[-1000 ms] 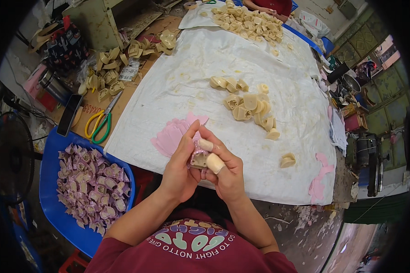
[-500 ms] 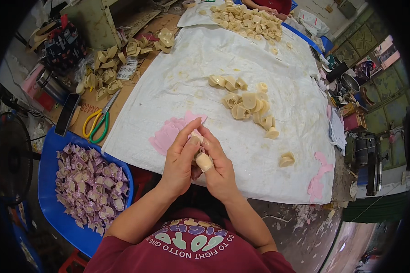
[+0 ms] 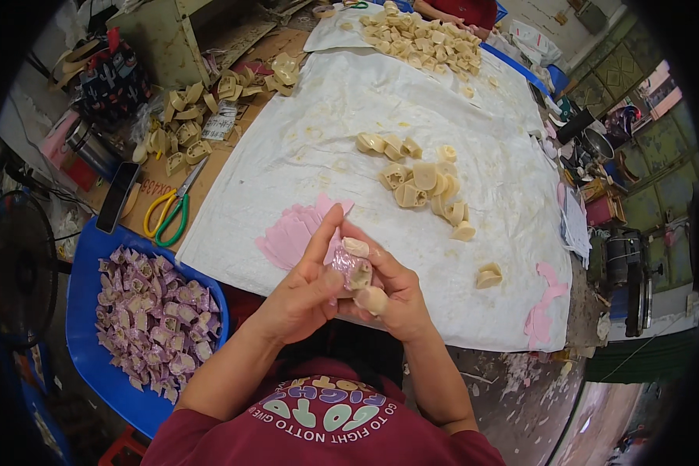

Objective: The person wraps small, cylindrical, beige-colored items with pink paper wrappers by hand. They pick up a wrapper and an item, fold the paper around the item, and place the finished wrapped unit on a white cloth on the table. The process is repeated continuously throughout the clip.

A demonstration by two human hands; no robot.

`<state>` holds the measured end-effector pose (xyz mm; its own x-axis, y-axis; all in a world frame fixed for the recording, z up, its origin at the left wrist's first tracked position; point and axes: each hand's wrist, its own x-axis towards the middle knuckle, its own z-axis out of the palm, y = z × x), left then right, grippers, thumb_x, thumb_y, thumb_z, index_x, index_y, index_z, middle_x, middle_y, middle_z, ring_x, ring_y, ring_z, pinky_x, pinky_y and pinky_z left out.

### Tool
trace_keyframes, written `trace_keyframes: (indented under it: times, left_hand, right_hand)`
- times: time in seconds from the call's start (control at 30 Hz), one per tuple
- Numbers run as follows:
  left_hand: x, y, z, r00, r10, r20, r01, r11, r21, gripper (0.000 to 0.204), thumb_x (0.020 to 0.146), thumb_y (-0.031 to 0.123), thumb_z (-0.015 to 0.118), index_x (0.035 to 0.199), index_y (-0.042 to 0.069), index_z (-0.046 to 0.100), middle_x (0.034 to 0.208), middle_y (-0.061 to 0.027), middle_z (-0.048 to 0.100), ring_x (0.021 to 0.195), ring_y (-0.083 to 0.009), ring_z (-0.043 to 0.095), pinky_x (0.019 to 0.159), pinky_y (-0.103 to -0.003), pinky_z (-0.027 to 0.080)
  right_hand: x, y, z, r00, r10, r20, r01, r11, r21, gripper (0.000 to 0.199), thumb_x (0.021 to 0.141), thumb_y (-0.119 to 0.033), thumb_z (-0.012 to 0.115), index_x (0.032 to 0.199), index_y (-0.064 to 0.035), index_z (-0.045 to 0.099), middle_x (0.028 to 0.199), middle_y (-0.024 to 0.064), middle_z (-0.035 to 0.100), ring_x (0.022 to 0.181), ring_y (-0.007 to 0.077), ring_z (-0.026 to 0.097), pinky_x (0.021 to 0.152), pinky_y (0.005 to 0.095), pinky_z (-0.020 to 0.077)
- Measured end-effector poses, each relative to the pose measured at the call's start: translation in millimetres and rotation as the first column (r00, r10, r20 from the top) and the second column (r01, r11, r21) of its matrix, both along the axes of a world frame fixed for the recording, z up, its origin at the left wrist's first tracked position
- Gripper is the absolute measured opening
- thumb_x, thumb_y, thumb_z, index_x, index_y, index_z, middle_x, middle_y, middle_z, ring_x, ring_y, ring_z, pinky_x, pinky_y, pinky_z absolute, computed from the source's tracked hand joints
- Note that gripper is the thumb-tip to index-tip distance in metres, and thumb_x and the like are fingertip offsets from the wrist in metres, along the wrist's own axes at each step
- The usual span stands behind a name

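In front of my chest my right hand holds a small shoe heel with glittery pink covering on it and its hollow end showing. Beige covers sit on the right thumb and a finger. My left hand is closed about the heel's other side, its index finger stretched up and its thumb slightly blurred. Just beyond my hands lies a fan of pink covering pieces on the white sheet. Bare beige heels stand in a loose group farther off to the right, with one single heel nearer me.
At my left a blue tub holds many pink-purple covered heels. Scissors and a phone lie by its rim. A heap of beige heels covers the far end, near another person's arm. Pink scraps hang at the right edge.
My hands have parted a little and the right one has turned outward, so the glittery covered heel shows between them. The left thumb has come down off its upper end.
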<state>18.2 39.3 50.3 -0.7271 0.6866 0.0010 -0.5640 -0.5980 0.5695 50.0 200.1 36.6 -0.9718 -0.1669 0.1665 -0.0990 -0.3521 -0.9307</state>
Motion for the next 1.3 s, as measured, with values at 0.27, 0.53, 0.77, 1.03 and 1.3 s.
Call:
trace_keyframes:
  times: [0.27, 0.53, 0.77, 1.03, 1.3]
  left_hand:
    - [-15.9, -12.1, -1.6, 0.678, -0.054, -0.733, -0.335, 0.865, -0.373, 0.093, 0.083, 0.009, 0.071, 0.154, 0.014, 0.01, 0.116, -0.0134, 0.057, 0.101, -0.0234, 0.061, 0.086, -0.037, 0.05]
    - [-23.7, -14.6, 2.0, 0.026, -0.357, -0.934, -0.654, 0.7, -0.286, 0.082, 0.064, -0.003, 0.074, 0.139, 0.005, 0.041, 0.108, -0.0153, 0.058, 0.097, -0.0339, 0.058, 0.082, -0.04, 0.049]
    - [-28.5, -30.4, 15.3, 0.094, -0.469, -0.878, -0.699, 0.597, -0.394, 0.051, 0.065, 0.01, 0.077, 0.111, 0.004, 0.056, 0.09, -0.0124, 0.057, 0.086, -0.0317, 0.06, 0.072, -0.04, 0.048]
    - [-26.2, -16.0, 6.0, 0.136, -0.328, -0.935, -0.79, 0.534, -0.302, 0.047, 0.062, 0.018, 0.082, 0.101, 0.004, 0.059, 0.078, -0.0091, 0.06, 0.067, -0.0254, 0.062, 0.058, -0.035, 0.049]
    - [-16.4, 2.9, -9.0, 0.327, -0.193, -0.925, -0.812, 0.443, -0.38, 0.043, 0.067, 0.016, 0.083, 0.097, 0.002, 0.056, 0.072, -0.0115, 0.065, 0.061, -0.0202, 0.067, 0.054, -0.03, 0.053]
  right_hand:
    - [0.7, -1.8, -13.9, 0.983, -0.104, 0.15, 0.124, 0.983, -0.134, 0.04, 0.095, -0.015, 0.056, 0.131, 0.0005, 0.052, 0.136, 0.011, 0.05, 0.106, 0.0181, 0.061, 0.083, 0.0295, 0.0534]
    - [2.0, 18.2, -0.2, 0.91, -0.086, 0.406, 0.066, 0.996, 0.062, 0.025, 0.094, -0.014, 0.06, 0.112, 0.0019, 0.065, 0.097, 0.0076, 0.068, 0.087, 0.0152, 0.066, 0.074, 0.0304, 0.0568]
    - [8.6, 9.7, -9.0, 0.963, -0.172, 0.208, 0.152, 0.983, 0.107, 0.021, 0.091, -0.008, 0.062, 0.107, 0.0037, 0.068, 0.092, 0.0051, 0.069, 0.082, 0.0083, 0.061, 0.074, 0.0233, 0.05]
    - [2.6, 18.1, -4.9, 0.967, -0.18, 0.179, 0.153, 0.976, 0.152, 0.022, 0.092, -0.006, 0.059, 0.112, 0.0017, 0.067, 0.096, 0.0036, 0.069, 0.086, 0.0078, 0.059, 0.078, 0.0243, 0.0481]
    - [-4.2, 16.5, -3.9, 0.964, -0.133, 0.229, 0.139, 0.99, -0.008, 0.025, 0.096, -0.011, 0.055, 0.114, 0.0026, 0.064, 0.099, 0.0041, 0.067, 0.089, 0.0084, 0.059, 0.08, 0.0243, 0.0474]
